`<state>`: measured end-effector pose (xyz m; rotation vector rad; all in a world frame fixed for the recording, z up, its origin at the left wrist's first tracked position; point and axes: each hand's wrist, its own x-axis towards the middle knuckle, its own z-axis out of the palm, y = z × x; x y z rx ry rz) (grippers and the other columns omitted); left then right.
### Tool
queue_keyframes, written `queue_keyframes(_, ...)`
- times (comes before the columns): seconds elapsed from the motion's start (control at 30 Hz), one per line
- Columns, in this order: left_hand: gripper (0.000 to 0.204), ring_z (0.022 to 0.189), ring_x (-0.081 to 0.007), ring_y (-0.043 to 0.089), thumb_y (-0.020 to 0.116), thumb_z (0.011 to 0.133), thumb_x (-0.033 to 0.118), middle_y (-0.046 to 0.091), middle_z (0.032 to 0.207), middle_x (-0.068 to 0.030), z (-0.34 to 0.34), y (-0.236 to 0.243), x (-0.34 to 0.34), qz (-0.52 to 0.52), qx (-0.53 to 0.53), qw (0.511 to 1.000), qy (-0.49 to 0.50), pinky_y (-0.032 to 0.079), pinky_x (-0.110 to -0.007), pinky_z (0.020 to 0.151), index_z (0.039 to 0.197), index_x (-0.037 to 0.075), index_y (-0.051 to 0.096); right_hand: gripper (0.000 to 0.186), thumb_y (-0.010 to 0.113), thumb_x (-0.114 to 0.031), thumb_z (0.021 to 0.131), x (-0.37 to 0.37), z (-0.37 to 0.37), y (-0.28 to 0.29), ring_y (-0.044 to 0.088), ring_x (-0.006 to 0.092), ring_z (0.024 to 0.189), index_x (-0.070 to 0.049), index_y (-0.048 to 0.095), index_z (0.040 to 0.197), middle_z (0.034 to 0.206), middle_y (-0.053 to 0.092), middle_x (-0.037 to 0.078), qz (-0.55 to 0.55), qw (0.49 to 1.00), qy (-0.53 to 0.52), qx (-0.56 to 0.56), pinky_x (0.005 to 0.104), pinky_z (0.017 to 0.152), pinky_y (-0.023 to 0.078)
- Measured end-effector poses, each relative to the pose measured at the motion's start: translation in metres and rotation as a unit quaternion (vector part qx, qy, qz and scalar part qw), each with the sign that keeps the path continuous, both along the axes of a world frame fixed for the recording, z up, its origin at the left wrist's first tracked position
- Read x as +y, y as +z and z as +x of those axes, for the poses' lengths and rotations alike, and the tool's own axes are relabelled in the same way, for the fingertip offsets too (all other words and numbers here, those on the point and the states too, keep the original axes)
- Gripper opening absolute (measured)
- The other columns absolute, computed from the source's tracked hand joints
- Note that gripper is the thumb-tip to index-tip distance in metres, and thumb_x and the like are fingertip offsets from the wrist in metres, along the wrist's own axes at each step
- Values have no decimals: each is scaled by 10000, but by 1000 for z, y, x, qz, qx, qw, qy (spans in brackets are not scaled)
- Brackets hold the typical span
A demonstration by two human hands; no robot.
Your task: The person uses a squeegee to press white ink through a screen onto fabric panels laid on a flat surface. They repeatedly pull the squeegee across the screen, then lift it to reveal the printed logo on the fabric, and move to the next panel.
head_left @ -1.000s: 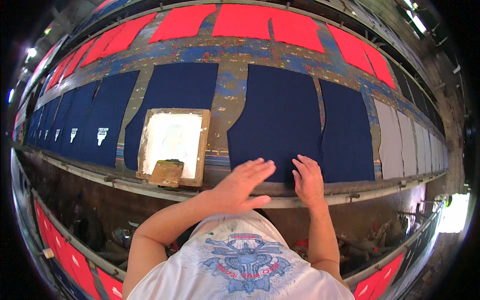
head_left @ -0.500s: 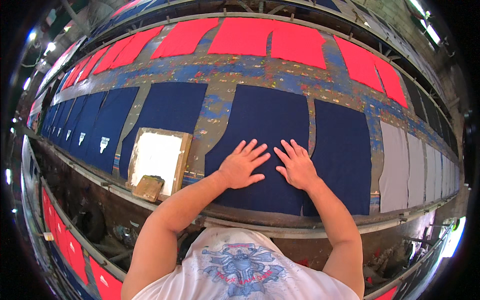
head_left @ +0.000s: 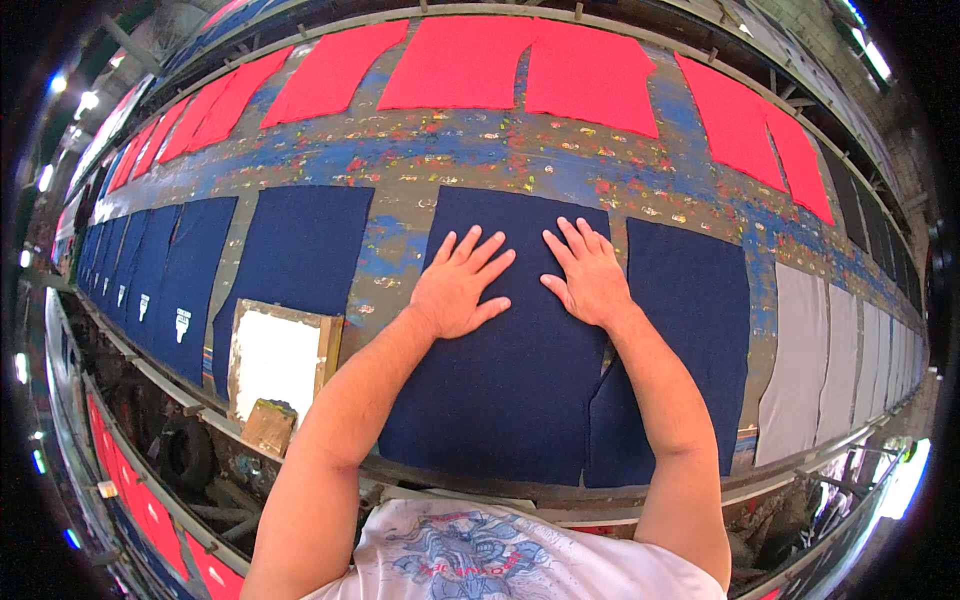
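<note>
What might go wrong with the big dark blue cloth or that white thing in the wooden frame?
The left hand and right hand lie flat on the navy cloth, so pushing might wrinkle it or slide it against its right neighbour. The left forearm passes near the wooden frame and might bump it.

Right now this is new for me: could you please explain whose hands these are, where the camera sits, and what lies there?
No machine: a person works bare-handed. The view comes from a fisheye camera on their head, looking down, so edges bend. The left hand and right hand lie palm-down on a dark blue cloth piece, holding nothing. Red pieces, grey pieces and other blue pieces lie along the paint-stained table. At left, a wooden frame with white inside has a wooden block at its near edge.
</note>
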<state>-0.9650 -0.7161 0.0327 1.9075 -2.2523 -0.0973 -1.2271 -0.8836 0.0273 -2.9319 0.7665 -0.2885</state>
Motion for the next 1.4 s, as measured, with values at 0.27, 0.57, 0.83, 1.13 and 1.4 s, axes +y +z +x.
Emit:
queue_keyframes(0.27, 891, 1762, -440, 293, 578, 1125, 714, 379, 1893, -137, 22, -14, -55, -16, -15, 997, 79, 227, -634, 1432, 1775, 110, 495, 829, 633, -641, 1127, -25, 14, -5, 373, 445, 1716, -132, 509, 1770, 1851, 429, 196, -8, 999, -25, 21, 591, 1392, 318)
queue_keyframes(0.57, 1018, 1740, -526, 289, 589, 1101, 739, 351, 1875, -278, -3, -18, -32, -15, -3, 977, 211, 209, -687, 1417, 1774, -10, 443, 850, 673, -624, 1102, -22, 22, -5, 384, 432, 1715, -144, 498, 1781, 1858, 433, 175, -10, 996, -82, 27, 585, 1393, 301)
queue_keyframes(0.83, 984, 1754, -512, 268, 596, 1112, 710, 341, 1887, -254, -25, -1, 171, -15, 32, 997, 62, 208, -664, 1427, 1780, 5, 437, 772, 633, -564, 1156, -28, 20, -13, 366, 422, 1728, -162, 475, 1796, 1874, 421, 161, -33, 996, -69, 42, 568, 1389, 309)
queue_keyframes(1.13, 733, 1696, -455, 418, 725, 1128, 439, 508, 1776, -257, -26, 39, 247, 5, 205, 973, 103, 280, -640, 1411, 1718, 42, 546, 703, 757, -304, 1100, 27, 69, 32, 359, 456, 1729, -141, 539, 1748, 1862, 426, 199, 64, 988, -105, 98, 608, 1401, 296)
queue_keyframes(1.4, 136, 915, -349, 755, 901, 982, 121, 778, 933, -114, 103, 97, 353, -250, 279, 909, 182, 593, -474, 822, 927, 80, 783, 597, 845, -193, 1019, 150, 114, 71, 497, 466, 1631, -91, 697, 1588, 1716, 598, 226, 84, 994, 39, -58, 575, 1347, 393)
